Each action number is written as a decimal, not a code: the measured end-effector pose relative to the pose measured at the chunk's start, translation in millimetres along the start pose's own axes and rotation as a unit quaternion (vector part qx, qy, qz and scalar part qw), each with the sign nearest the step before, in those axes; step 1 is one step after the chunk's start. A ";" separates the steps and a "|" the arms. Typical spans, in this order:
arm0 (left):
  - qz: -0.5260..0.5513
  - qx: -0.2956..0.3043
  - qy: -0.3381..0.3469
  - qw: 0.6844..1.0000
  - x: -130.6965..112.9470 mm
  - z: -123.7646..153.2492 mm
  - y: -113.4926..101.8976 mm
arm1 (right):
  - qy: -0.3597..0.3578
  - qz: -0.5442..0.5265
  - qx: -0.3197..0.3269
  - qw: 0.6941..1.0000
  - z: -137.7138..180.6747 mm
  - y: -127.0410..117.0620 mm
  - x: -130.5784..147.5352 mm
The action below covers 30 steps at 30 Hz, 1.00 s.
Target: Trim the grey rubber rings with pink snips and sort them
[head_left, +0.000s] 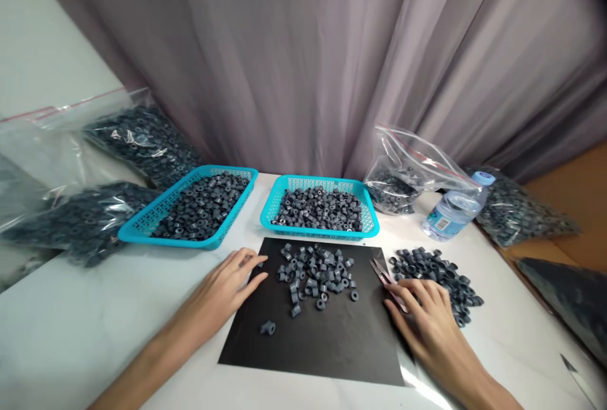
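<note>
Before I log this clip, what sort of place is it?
Probably a makeshift small-parts workspace: turquoise plastic baskets hold short dark grey tubular pieces, clear zip-top plastic bags hold similar ones, and a grey fabric curtain hangs behind.

Pink-handled snips [389, 286]: slant across right edge of black mat [303, 356], slightly open at blades. Small dark-grey rings [325, 266]: lie heaped on mat's far half, two nearer front left.

The near part of the black mat [327, 350] gives room to slide sideways, skirting one small cluster [268, 328]; the loose pile [322, 271] bars the way beyond, then the middle basket [320, 231]; the left hand [234, 277] and the right hand [422, 315] with snips [379, 271] flank the pile; a heap [436, 271] and bottle [450, 211] crowd the right.
</note>
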<state>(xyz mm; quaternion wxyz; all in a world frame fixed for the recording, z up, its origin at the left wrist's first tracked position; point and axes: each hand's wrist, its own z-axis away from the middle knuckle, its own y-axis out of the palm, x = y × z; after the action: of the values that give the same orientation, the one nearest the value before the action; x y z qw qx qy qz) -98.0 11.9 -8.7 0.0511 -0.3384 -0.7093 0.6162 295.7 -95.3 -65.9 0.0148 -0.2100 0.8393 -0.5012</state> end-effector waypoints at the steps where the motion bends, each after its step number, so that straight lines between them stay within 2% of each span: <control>1: 0.017 -0.005 0.000 1.000 0.4 -0.4 3.8 | -0.001 0.004 -0.003 1.000 0.4 -0.2 -0.3; 4: 0.068 -0.002 -0.021 0.997 -7.3 -9.9 2.5 | -0.005 0.022 -0.015 1.000 0.8 0.4 -0.2; 8: 0.135 0.019 -0.051 0.989 -31.5 -29.1 -4.9 | -0.002 0.042 -0.046 0.998 -1.9 2.2 4.4; 11: 0.247 0.039 -0.078 0.965 -51.7 -36.1 0.2 | -0.005 0.047 -0.052 0.997 -4.8 0.9 9.1; 14: 0.300 0.038 -0.076 0.950 -64.5 -32.4 11.0 | -0.015 0.045 -0.052 0.998 -6.3 -2.6 11.8; 20: 0.250 0.046 -0.013 0.967 -69.7 -24.4 24.7 | -0.027 0.040 -0.047 0.998 -4.6 -6.9 12.0; 25: 0.170 0.062 0.015 0.983 -65.1 -19.5 7.1 | -0.031 0.028 -0.038 0.998 -2.4 -6.0 10.6; 27: 0.140 0.116 -0.007 0.983 -58.9 -13.1 -5.7 | -0.031 0.016 -0.031 0.999 -1.8 -5.1 10.6; 30: 0.106 0.240 -0.037 0.964 -46.1 -4.4 -20.7 | -0.032 0.004 -0.028 0.999 -1.3 -3.6 11.1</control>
<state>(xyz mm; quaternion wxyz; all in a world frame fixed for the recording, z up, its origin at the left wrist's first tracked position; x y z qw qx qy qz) -69.2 -9.8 27.1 0.0388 -0.3664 -0.5017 0.7826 286.5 -99.8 -60.1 0.0380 -0.2234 0.8528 -0.4705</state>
